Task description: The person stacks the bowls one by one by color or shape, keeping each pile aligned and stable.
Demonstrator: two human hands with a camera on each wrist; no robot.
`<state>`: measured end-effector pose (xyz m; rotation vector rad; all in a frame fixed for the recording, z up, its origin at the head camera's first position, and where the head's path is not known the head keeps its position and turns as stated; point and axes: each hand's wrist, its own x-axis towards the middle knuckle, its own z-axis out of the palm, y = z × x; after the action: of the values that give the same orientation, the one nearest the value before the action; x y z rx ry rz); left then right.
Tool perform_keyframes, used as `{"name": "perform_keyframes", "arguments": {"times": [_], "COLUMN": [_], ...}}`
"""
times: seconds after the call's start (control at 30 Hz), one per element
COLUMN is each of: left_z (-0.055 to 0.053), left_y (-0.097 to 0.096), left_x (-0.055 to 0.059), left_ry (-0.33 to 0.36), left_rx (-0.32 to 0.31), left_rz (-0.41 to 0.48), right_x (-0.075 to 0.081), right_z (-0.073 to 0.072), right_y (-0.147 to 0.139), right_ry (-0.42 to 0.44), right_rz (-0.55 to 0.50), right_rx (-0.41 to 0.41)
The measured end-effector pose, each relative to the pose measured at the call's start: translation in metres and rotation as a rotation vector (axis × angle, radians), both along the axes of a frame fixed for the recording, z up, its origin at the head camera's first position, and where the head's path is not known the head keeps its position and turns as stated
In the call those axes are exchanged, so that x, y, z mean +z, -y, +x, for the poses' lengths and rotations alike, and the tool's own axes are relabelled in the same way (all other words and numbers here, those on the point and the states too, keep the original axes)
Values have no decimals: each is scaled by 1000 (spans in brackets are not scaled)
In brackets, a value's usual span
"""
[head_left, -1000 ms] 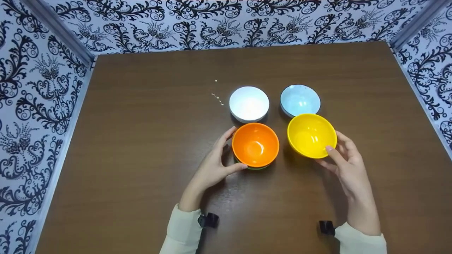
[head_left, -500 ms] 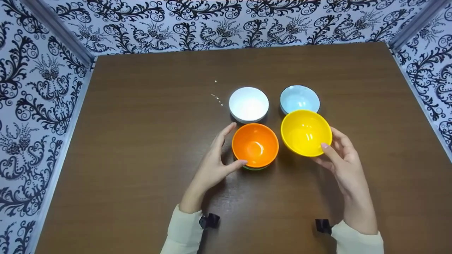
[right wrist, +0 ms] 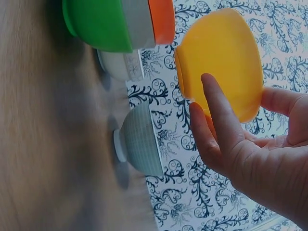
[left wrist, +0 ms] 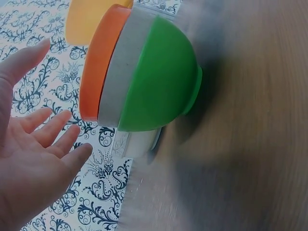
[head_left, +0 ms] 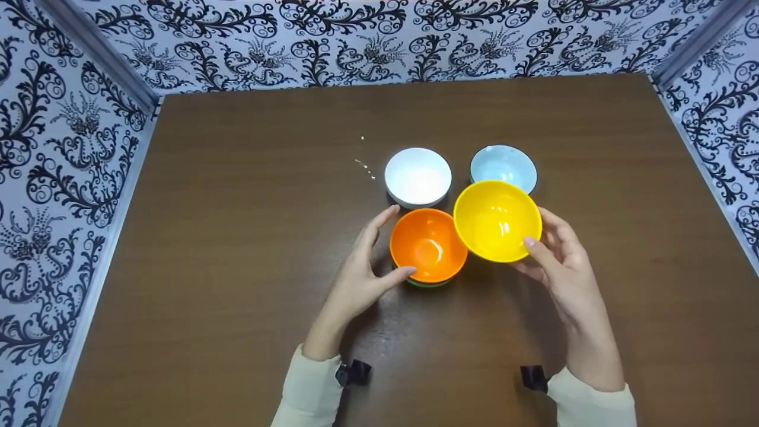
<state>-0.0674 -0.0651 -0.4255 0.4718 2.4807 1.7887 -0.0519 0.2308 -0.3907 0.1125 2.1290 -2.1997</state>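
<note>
My right hand (head_left: 566, 270) holds a yellow bowl (head_left: 497, 220) up off the table, thumb at the rim and fingers under its side. In the head view the bowl overlaps the right edge of an orange bowl (head_left: 424, 240). That orange bowl tops a stack, over a grey bowl (left wrist: 122, 67) and a green bowl (left wrist: 161, 79) at the bottom. At the left of the stack my left hand (head_left: 362, 279) is spread with thumb and fingers apart; the left wrist view shows a gap between its fingers (left wrist: 61, 127) and the bowls.
Behind the stack stands a white bowl (head_left: 418, 176). A light blue bowl (head_left: 504, 166) is to its right, partly covered by the yellow one in the head view. Small white crumbs (head_left: 365, 166) lie left of the white bowl. Patterned walls (head_left: 379, 44) border the brown table (head_left: 237, 237).
My right hand has carried the yellow bowl leftward and slightly away from me, up to the orange bowl's edge. My left hand's thumb and fingers have eased off the stack, which stays put.
</note>
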Motion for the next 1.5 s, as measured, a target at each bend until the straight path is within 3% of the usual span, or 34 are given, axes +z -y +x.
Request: {"name": "perform_keyframes", "arguments": {"times": [0.97, 1.5], "left_z": [2, 1], "left_y": [-7, -12], "left_x": [3, 7], "left_ry": [-51, -59], "left_rx": [-17, -13], "left_rz": [60, 14], "right_x": [8, 10], "right_z": [3, 1], "right_y": [29, 41], "right_ry": [-11, -54], "right_rz": [28, 39], "right_rx": [64, 129]}}
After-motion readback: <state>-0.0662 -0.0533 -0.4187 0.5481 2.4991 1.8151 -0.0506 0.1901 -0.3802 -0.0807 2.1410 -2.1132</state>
